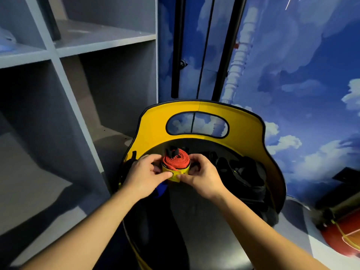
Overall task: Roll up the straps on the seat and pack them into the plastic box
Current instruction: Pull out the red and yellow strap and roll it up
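Both hands, left hand (148, 173) and right hand (202, 175), pinch the rolled red strap (176, 159) above the yellow seat (243, 123). Keep the coil compressed while fastening its yellow band (175, 173); slack would likely let it unwind. No plastic box is visible.

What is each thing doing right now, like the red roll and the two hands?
Red strap: rolled into a tight coil, yellow outer wrap, held above the seat.
Left hand: pinches the roll's left side.
Right hand: pinches the roll's right side.
Black straps: lying loose, unrolled on the seat.
Yellow seat: upright, straps still on it.
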